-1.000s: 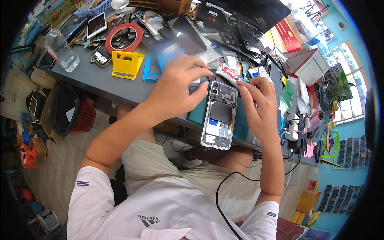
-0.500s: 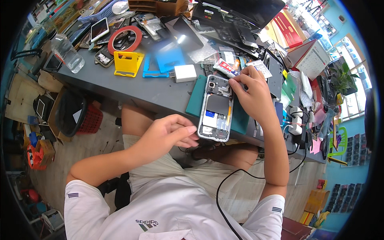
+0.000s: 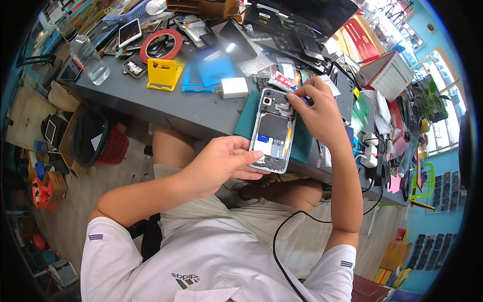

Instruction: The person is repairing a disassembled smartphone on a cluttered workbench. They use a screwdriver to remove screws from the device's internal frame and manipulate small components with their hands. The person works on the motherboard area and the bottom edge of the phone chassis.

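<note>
A smartphone [image 3: 275, 127] with its back cover off shows its inner parts: dark shielding, a blue patch and white pieces, with the camera lenses at the far end. It lies tilted over a green mat [image 3: 243, 118], its near end reaching past the desk edge. My left hand [image 3: 229, 158] grips the near left corner, thumb on top and fingers beneath. My right hand [image 3: 316, 108] is closed at the far right edge, thumb and forefinger pinched on the phone's rim. Whether a small part is also between those fingertips, I cannot tell.
Beyond the phone lie a white charger [image 3: 234, 87], a yellow phone stand [image 3: 163, 75], a blue stand [image 3: 198, 87], a roll of red tape [image 3: 177, 44] and a white-and-red tube [image 3: 283, 82]. A water bottle [image 3: 90, 60] stands far left. A black cable [image 3: 275, 236] crosses near my right arm.
My left hand has moved right, from beside the phone onto its near left corner, and closed on it. My right hand stays at the far right edge. The view has shifted slightly.
</note>
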Tool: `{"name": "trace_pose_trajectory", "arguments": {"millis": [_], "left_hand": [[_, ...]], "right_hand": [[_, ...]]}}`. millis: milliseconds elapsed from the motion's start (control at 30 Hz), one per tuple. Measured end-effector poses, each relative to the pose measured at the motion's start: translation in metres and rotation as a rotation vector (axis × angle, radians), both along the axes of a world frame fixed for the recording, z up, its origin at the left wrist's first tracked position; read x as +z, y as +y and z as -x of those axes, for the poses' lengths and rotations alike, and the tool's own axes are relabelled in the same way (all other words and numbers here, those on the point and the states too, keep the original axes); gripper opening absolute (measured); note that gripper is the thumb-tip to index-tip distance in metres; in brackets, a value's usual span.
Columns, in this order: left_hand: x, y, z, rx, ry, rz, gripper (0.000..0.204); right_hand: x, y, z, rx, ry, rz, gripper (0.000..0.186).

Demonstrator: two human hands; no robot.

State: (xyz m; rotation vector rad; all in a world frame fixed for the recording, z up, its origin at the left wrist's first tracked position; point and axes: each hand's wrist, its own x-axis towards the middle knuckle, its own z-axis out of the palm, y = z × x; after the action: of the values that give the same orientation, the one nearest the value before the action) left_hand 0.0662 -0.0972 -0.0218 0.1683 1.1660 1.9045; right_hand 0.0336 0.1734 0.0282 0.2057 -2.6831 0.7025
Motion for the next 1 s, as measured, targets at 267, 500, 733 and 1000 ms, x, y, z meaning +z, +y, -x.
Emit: {"name": "trace_pose_trajectory", "arguments": {"millis": [267,500,733,1000], "left_hand": [[0.016,-0.019,-0.011,-0.099,-0.083,-0.122,0.046],[0.013,-0.048,-0.039,-0.157,0.114,0.02,0.043],[-0.012,-0.071,-0.076,-0.085,0.429,0.313,0.037],[-0.024,-0.067,-0.103,0.053,0.476,0.279,0.029]], "right_hand": [[0.033,-0.029,-0.05,-0.025,0.062,0.22,0.022],[0.001,-0.069,-0.118,-0.105,0.064,0.355,0.016],[-0.028,-0.109,-0.161,-0.225,-0.024,0.507,0.014],[-0.045,-0.11,-0.176,-0.168,-0.03,0.535,0.018]]}}
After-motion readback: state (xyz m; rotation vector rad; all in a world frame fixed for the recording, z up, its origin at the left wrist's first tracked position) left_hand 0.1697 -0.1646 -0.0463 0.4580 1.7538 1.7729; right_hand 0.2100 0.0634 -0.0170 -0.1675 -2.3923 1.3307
